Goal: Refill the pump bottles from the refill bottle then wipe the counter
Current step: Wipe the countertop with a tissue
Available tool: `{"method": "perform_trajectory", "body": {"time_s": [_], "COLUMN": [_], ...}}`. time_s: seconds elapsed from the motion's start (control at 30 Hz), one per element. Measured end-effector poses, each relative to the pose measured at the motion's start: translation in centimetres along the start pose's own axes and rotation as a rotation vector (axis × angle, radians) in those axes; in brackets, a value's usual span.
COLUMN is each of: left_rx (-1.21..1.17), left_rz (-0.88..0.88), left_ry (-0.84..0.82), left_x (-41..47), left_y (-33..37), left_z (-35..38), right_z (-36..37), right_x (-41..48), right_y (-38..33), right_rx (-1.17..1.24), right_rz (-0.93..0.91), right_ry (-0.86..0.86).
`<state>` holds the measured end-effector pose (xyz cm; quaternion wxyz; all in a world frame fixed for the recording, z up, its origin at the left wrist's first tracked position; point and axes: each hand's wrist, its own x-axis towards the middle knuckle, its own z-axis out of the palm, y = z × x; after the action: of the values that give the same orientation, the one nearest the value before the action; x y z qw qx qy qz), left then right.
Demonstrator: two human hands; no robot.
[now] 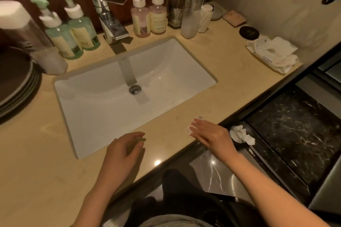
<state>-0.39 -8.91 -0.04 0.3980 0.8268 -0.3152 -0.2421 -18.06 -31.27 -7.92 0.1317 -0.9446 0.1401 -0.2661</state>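
Note:
Two green pump bottles [73, 27] stand left of the tap, two pink pump bottles [149, 14] right of it. A tall clear refill bottle [192, 7] with a white cap stands further right; another like it [31, 37] is at far left. My right hand [210, 134] lies flat with straight fingers on a small white tissue [189, 129] at the beige counter's [230, 83] front edge. My left hand [125, 151] rests on the counter in front of the sink, fingers loosely curled, nothing visible in it.
A white sink [166, 57] with a chrome tap [108, 18] fills the middle. A pack of wipes [273, 53] and a black round lid [249, 32] lie at the right. Dark stacked plates [16, 83] sit far left. A crumpled tissue [241, 134] lies below the counter edge.

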Motion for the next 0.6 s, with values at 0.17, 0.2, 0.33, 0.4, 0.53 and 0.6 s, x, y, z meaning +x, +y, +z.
{"method": "perform_trajectory", "body": {"time_s": [0.17,0.2,0.33,0.4,0.53,0.6], "left_rx": [-0.020,-0.024,-0.048,-0.064,-0.087,-0.085], "left_rz": [-0.028,-0.026,-0.031,-0.036,-0.048,-0.051], "left_ry": [0.034,0.034,0.056,0.069,0.105,0.118], "left_x": [-1.9,-2.2,-3.4,-3.7,-3.9,-3.8], "left_y": [-1.6,-1.8,-2.9,-3.5,-4.5,-4.7], "left_z": [-1.4,-1.5,-2.4,-2.7,-3.3,-3.6], "right_z": [-0.9,-0.8,1.4,3.1,5.6,5.7], "right_x": [2.0,2.6,4.4,3.9,0.5,-1.2], "right_y": [1.9,1.6,-3.1,-6.7,-14.0,-14.9], "right_rx": [-0.195,-0.191,-0.139,-0.067,0.078,0.164], "right_rz": [0.475,0.635,0.826,0.685,0.217,-0.047], "right_ry": [0.102,0.118,0.160,0.129,0.036,-0.046]}}
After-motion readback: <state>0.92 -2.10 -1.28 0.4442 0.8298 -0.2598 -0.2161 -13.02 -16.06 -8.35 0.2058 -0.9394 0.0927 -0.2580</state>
